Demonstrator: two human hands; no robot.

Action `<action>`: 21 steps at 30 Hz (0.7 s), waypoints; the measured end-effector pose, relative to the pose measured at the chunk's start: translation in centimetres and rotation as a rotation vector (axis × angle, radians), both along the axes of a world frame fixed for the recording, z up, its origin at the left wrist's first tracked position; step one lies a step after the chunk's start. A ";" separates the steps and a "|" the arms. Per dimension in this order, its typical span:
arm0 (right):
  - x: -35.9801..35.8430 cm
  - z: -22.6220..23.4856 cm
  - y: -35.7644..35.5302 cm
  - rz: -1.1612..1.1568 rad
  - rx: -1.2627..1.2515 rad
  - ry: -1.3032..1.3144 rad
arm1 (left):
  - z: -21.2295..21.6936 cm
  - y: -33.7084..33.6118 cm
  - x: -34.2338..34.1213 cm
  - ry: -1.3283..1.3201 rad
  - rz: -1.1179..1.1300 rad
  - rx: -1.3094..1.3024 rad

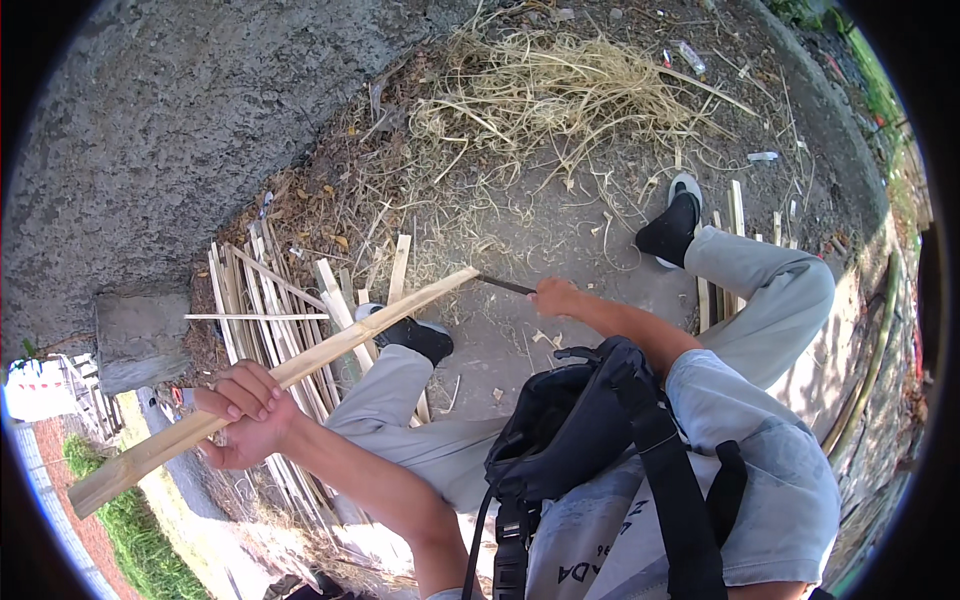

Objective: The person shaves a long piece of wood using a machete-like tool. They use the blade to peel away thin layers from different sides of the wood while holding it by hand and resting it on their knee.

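Observation:
My left hand (245,415) is wrapped round a long pale bamboo strip (350,337), gripping it well back from its far end. The strip slants from the lower left up toward the middle, passing above my left knee. My right hand (558,298) is closed on a knife, whose handle is mostly hidden in the fist. The knife's narrow dark blade (505,285) points left, and its tip meets or lies close to the strip's far end; I cannot tell if it cuts in.
A heap of curled shavings (570,90) lies on the ground ahead. Many loose strips (265,300) are piled beside my left leg, and more (737,210) lie by my right leg. A rough grey concrete surface (180,130) fills the upper left. A black bag (570,420) hangs at my front.

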State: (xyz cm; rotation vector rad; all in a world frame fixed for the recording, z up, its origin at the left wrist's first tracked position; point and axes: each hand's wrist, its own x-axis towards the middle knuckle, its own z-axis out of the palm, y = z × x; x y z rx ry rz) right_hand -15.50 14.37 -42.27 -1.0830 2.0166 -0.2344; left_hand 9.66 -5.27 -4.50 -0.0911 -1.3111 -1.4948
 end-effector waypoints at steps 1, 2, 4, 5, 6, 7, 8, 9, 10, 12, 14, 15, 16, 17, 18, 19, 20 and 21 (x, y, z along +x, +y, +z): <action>0.1 0.1 0.0 -0.007 0.015 0.068 | 0.3 0.0 0.6 0.024 0.027 -0.009; 0.1 0.1 0.0 -0.005 0.014 0.071 | 0.5 -0.1 1.1 0.036 0.032 -0.034; 0.1 0.4 -0.1 -0.004 0.083 0.077 | 0.9 0.0 1.8 0.081 0.121 0.000; 0.1 0.6 0.1 -0.004 0.082 0.081 | 0.9 0.0 2.1 0.123 0.208 0.036; 0.3 1.0 0.1 0.009 0.062 0.084 | 0.9 0.0 2.4 0.124 0.211 0.034; 0.6 1.4 0.1 0.022 0.041 0.088 | 1.0 -0.1 2.7 0.154 0.285 0.069; 0.8 1.9 0.2 0.026 0.040 0.090 | 1.0 -0.2 3.0 0.185 0.358 0.103; 0.8 2.5 0.4 0.062 0.006 0.080 | 1.1 -0.1 3.1 0.189 0.365 0.103; 0.9 3.1 0.5 0.100 -0.029 0.070 | 1.2 0.0 3.2 0.204 0.404 0.128; 1.5 3.9 0.1 0.143 -0.025 0.035 | 1.4 0.2 3.1 0.226 0.449 0.149; 2.4 4.5 -0.7 0.188 -0.027 0.001 | 1.7 0.5 3.0 0.272 0.476 0.171; 2.4 4.0 -1.1 0.235 0.009 -0.018 | 1.6 0.5 2.7 0.282 0.472 0.166; 2.4 3.6 -1.6 0.283 0.045 -0.037 | 1.4 0.5 2.5 0.271 0.454 0.180; 2.2 3.1 -2.2 0.280 0.037 -0.028 | 1.1 0.4 2.4 0.260 0.436 0.194; 1.9 2.7 -2.8 0.306 0.050 -0.008 | 1.1 0.3 2.4 0.248 0.434 0.202; 1.5 2.2 -3.4 0.330 0.064 0.012 | 0.9 0.3 2.3 0.257 0.428 0.194; 0.3 1.8 -3.9 0.324 0.057 0.021 | 0.7 0.2 2.1 0.256 0.432 0.201; -1.4 1.2 -4.5 0.247 0.040 0.056 | 0.5 0.1 2.0 0.248 0.439 0.211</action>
